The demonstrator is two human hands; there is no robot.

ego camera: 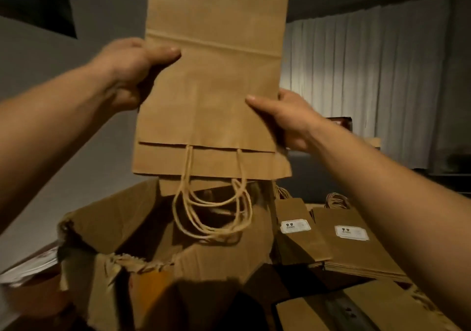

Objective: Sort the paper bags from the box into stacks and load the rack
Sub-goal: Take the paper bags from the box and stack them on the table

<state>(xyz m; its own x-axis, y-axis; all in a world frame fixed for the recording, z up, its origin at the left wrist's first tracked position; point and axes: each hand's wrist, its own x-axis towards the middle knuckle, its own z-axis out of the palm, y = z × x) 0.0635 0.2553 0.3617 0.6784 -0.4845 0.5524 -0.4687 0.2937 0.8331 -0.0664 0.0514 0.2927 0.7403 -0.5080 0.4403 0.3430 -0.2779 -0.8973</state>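
I hold a bunch of flat brown paper bags [214,83] upside down in front of me, above the torn cardboard box [122,228]. Their twisted paper handles [211,210] hang down in loops toward the box. My left hand [132,73] grips the left edge of the bags, thumb on the front. My right hand [288,119] grips the right edge lower down, thumb on the front too. To the right of the box lie two stacks of flat bags with white labels, a narrow stack [298,239] and a wider stack [356,249].
The box has ragged, torn flaps [132,264] at its near side. More flat cardboard or bags [344,310] lie at the lower right. A pale curtain [369,75] hangs at the back right, with a dark item [341,124] in front of it. Grey wall on the left.
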